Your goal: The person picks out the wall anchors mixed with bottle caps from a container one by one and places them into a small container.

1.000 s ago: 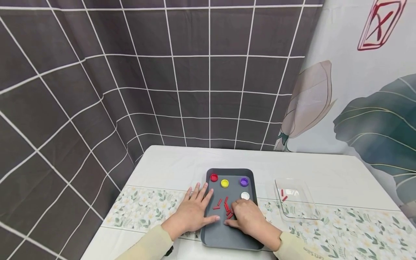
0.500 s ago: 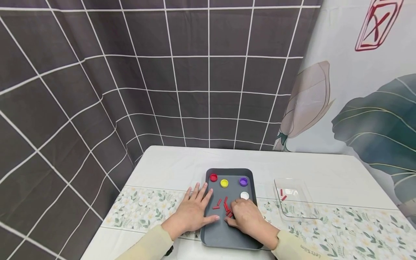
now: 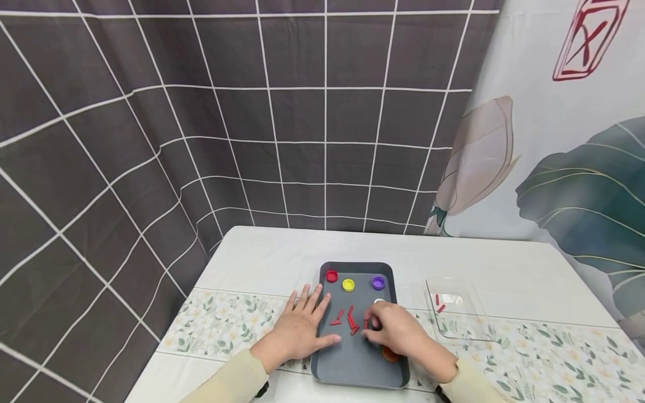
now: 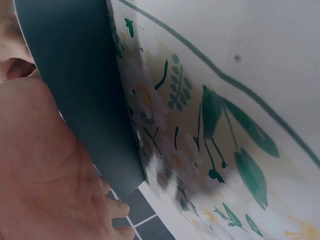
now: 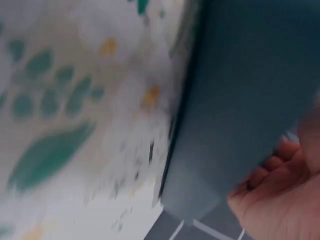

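Note:
My left hand [image 3: 299, 326] lies with fingers spread over the left rim of a dark grey tray [image 3: 353, 369]; the left wrist view shows its palm beside the tray's outer wall [image 4: 85, 85]. Over the tray's right half, my right hand [image 3: 398, 331] pinches a small red stick [image 3: 366, 324] between thumb and fingers. Several more red sticks [image 3: 351, 322] lie loose at mid-tray. Toward the far end sit round caps: red [image 3: 331, 276], yellow [image 3: 348, 285] and purple [image 3: 378, 283]. A white cap [image 3: 379, 301] and an orange-brown cap [image 3: 390, 354] are partly hidden by my right hand.
To the tray's right stands a clear shallow container [image 3: 466, 338] with two red sticks [image 3: 441, 308] in it. White and floral cloth covers the table [image 3: 282, 252]. A dark checked curtain [image 3: 297, 112] hangs behind and to the left.
My right hand has lifted from the red sticks and moved slightly right, with one stick now in its pinch. The orange-brown cap has come into sight. My left hand has stayed put.

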A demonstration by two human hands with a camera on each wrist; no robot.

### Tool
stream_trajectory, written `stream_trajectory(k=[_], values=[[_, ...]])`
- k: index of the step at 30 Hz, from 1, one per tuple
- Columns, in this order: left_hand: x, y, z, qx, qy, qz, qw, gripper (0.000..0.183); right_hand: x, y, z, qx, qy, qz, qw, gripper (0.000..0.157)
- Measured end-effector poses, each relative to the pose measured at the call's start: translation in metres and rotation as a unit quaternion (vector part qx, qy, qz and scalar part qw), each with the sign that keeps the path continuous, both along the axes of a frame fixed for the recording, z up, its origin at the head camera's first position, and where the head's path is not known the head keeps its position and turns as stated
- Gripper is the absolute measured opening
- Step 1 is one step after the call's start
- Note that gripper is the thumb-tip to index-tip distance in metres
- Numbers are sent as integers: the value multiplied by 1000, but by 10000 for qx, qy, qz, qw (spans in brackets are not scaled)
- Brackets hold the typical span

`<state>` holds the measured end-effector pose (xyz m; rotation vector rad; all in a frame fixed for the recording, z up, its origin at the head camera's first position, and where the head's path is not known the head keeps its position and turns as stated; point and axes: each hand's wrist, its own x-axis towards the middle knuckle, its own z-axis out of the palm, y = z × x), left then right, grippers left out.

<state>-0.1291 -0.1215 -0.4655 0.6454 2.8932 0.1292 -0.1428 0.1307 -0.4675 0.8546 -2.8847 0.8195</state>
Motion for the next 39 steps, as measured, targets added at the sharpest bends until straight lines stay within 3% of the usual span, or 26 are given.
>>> stream_trajectory(k=[5, 10, 17, 22, 26, 31, 39], values=[[-1, 1, -1, -13, -12, 24, 10000, 95, -4, 32, 12, -634, 230, -42, 9977, 20], [-2, 1, -2, 8, -48, 17, 10000, 95, -7, 77, 22, -1115, 531, -358, 9917, 19], [-2, 0, 0, -9, -46, -2, 10000, 95, -10, 131, 24, -837, 549, -1103, 9888, 19], [-1, 0, 2, -3, -73, 13, 10000, 95, -12, 153, 22, -776, 541, -1369, 9860, 24], [-1, 0, 2, 21, -93, 37, 9999, 95, -11, 146, 20, -1012, 573, -1359, 9839, 23], [-1, 0, 1, 0, -79, 35, 10000, 95, -5, 112, 15, -1474, 647, -1148, 9803, 22], [-1, 1, 0, -11, -2, 35, 10000, 95, 4, 47, 13, -1465, -178, -1206, 9817, 27]])
